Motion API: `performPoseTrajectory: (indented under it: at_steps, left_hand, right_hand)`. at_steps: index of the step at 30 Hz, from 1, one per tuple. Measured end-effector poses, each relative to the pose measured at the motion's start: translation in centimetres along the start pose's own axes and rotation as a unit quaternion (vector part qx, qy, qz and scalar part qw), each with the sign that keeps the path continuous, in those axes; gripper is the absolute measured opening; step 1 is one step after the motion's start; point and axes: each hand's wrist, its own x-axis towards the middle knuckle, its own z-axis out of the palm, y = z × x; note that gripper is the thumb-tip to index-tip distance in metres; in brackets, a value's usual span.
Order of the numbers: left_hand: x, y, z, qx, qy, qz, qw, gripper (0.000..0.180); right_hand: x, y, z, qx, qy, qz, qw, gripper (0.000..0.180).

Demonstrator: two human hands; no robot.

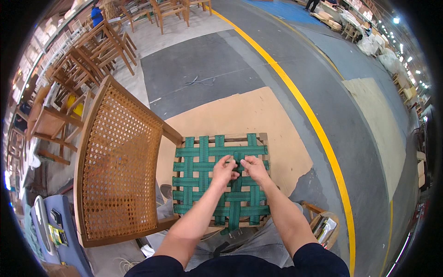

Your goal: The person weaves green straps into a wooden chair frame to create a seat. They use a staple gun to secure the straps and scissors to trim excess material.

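Note:
A wooden chair lies in front of me with its cane-woven back [117, 166] to the left and its seat frame [264, 138] in the middle. Green webbing straps [198, 152] are woven across the seat in a grid. My left hand [223, 171] and my right hand [254, 169] meet at the seat's centre. Both pinch the same lengthwise green strap [236, 203], which runs down to the seat's near edge where its loose end hangs.
Cardboard sheet [258, 115] lies under the chair on the grey floor. A yellow floor line [318, 129] runs diagonally at right. Several wooden chairs [92, 51] are stacked at upper left. A small wooden stool [325, 224] with items sits by my right elbow. A blue-grey seat [60, 231] stands at lower left.

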Motion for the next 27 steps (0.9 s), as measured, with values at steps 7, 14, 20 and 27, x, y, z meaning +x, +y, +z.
performPoseTrajectory:
  at_steps: [7, 14, 20, 27]
  left_hand:
    - [2.8, 2.2, 0.0, -0.009, -0.053, -0.017, 0.998, 0.017]
    - [2.9, 2.9, -1.1, 0.019, -0.051, -0.023, 0.998, 0.015]
    - [2.6, 1.3, -0.9, 0.391, 0.041, 0.339, 0.855, 0.018]
    - [5.2, 1.0, -1.3, 0.345, 0.128, 0.330, 0.869, 0.021]
  right_hand:
    - [-0.6, -1.2, 1.0, -0.165, 0.088, -0.212, 0.959, 0.014]
    - [-1.3, -3.5, 2.4, -0.120, 0.090, -0.242, 0.959, 0.012]
    - [-0.9, -3.4, 1.5, -0.183, 0.105, -0.281, 0.936, 0.014]
    - [4.5, -3.7, 1.4, -0.306, 0.081, -0.252, 0.915, 0.009]
